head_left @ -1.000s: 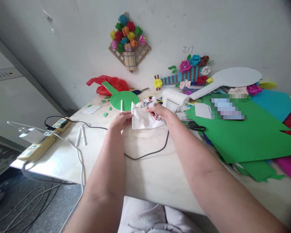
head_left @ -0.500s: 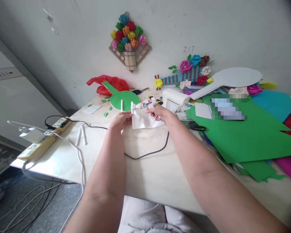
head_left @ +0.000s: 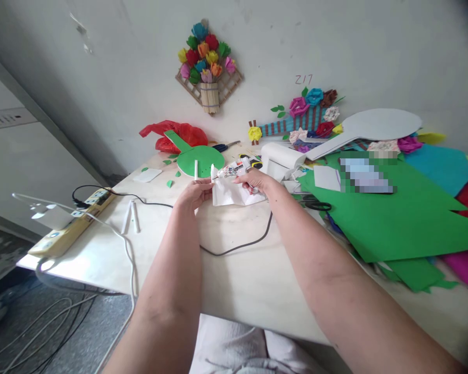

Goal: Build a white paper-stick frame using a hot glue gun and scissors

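The left hand (head_left: 195,194) pinches the edge of a thin white paper sheet (head_left: 231,194), probably to keep it still. The right hand (head_left: 258,180) curls round a white speckled plastic glue gun (head_left: 233,169), tip near that pinch

One camera, worn on the person's head, looks forward and down from above the lap (head_left: 234,345), which shows at the bottom edge. Both forearms (head_left: 167,275) stretch away from the lens to the left hand (head_left: 195,194) and right hand (head_left: 256,181), farther off near mid-picture. The wide view takes in the tabletop (head_left: 234,283), the wall (head_left: 335,41) beyond it and floor (head_left: 76,322) at lower left
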Tool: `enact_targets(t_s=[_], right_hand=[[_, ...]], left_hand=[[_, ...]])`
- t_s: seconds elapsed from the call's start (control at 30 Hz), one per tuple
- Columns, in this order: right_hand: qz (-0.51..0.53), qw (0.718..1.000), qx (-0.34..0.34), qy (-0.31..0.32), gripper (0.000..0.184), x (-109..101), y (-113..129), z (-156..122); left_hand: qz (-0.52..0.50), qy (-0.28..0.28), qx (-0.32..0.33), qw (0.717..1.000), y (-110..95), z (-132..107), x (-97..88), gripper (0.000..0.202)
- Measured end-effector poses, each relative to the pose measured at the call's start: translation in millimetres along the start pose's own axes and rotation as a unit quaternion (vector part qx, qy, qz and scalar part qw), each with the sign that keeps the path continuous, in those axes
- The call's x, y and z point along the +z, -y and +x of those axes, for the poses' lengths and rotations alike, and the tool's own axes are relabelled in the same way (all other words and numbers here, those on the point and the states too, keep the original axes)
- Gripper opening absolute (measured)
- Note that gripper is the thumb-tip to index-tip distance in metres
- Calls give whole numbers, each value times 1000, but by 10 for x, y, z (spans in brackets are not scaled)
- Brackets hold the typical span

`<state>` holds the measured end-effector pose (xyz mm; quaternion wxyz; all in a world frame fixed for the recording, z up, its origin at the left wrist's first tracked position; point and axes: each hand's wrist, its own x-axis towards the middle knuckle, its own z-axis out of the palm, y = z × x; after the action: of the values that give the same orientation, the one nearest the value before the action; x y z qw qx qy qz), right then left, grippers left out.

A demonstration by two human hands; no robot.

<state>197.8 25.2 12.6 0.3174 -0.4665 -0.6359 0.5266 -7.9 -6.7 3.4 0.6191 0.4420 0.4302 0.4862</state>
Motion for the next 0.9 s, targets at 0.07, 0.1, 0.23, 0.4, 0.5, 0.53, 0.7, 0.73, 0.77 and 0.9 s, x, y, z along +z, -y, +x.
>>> enact_targets(t_s=[0.07, 0.1, 0.23, 0.4, 0.5, 0.53, 0.7, 0.73, 0.77, 0.9], right_hand=[[-3, 1000, -1, -10, 22, -1, -20, 21], [-3, 1000, -2, -16, 23, -2, -29, 31], [12, 999, -13, -42, 22, -8, -48, 54], [31, 999, -22, -23, 18, -13, -20, 32], [26, 1000, -14, 2, 21, -7, -1, 11], [24, 1000, -10, 5, 22, -4, 2, 7], [13, 1000, 4, 13, 22, -4, -13, 12], [10, 1000, 5, 16, 22, -8, -16, 13], [7, 1000, 5, 20, 22, -12, -18, 11], [6, 999, 16, 28, 23, -27, -6, -15]], left_hand=[[-1, 4, -1, 1000, 4, 4, -5, 24], [-1, 9, -1, 1000, 5, 5, -7, 24], [0, 21, -2, 1000, 5, -1, -5, 25], [-3, 18, -5, 1000, -6, -14, 4, 22], [-4, 13, -8, 1000, -11, -15, 6, 20], [-3, 10, -9, 1000, -11, -14, 6, 20], [1, 9, -7, 1000, -2, -5, -1, 20], [2, 9, -6, 1000, 0, -4, -3, 20], [2, 8, -5, 1000, 2, -2, -5, 20], [-4, 8, -3, 1000, 2, -2, -10, 21]])
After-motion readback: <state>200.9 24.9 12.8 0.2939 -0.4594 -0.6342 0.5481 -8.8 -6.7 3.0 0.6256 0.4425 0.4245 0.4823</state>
